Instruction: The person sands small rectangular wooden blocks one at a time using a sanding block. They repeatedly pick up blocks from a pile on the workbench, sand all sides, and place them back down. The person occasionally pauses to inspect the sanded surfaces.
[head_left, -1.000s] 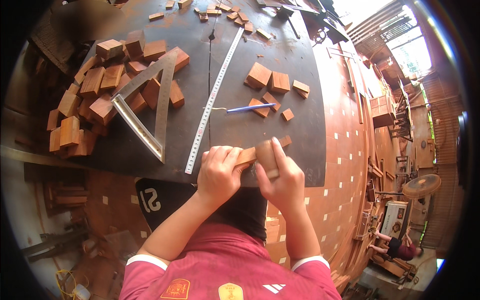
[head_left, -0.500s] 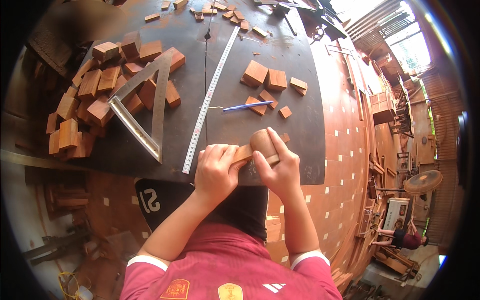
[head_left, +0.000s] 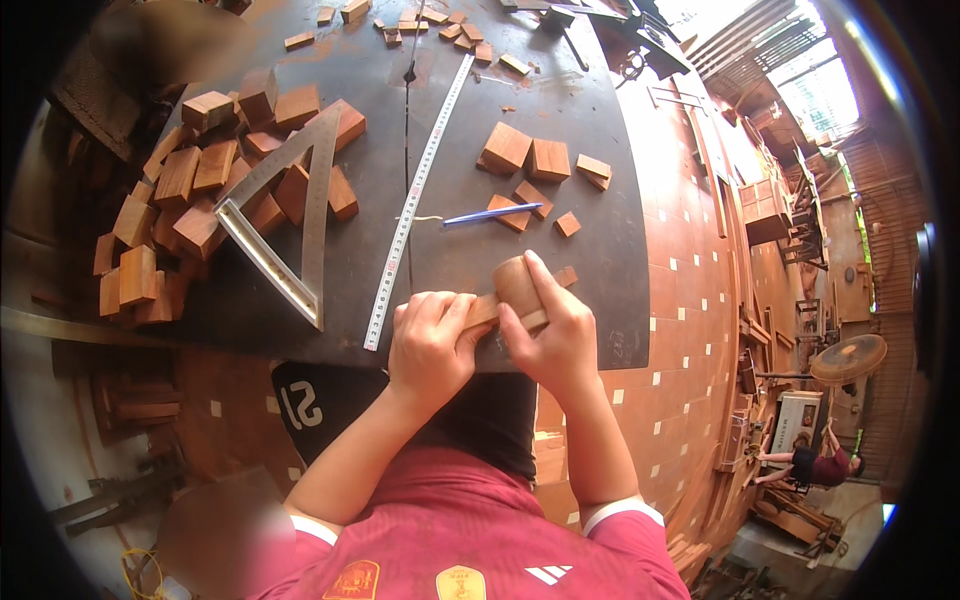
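In front of my body, over the near edge of the dark table (head_left: 340, 268), I hold a wooden mallet (head_left: 516, 284). My left hand (head_left: 432, 338) is wrapped round its flat handle. My right hand (head_left: 556, 325) grips the rounded head, with its thumb on the near side and index finger stretched along the far side. A short wood end (head_left: 567, 276) shows past the right fingers; whether it belongs to the handle I cannot tell. Just beyond lie a blue pen (head_left: 491, 213) and several small reddish wood blocks (head_left: 549, 160).
A metal set square (head_left: 318, 210) leans against a heap of wood blocks (head_left: 178, 176) on the left. The white measuring tape strip (head_left: 415, 210) runs away from me. More offcuts (head_left: 467, 35) lie at the far side. A person (head_left: 828, 467) is in the right background.
Both hands keep their hold on the mallet and have hardly moved. The person in the background has shifted slightly.
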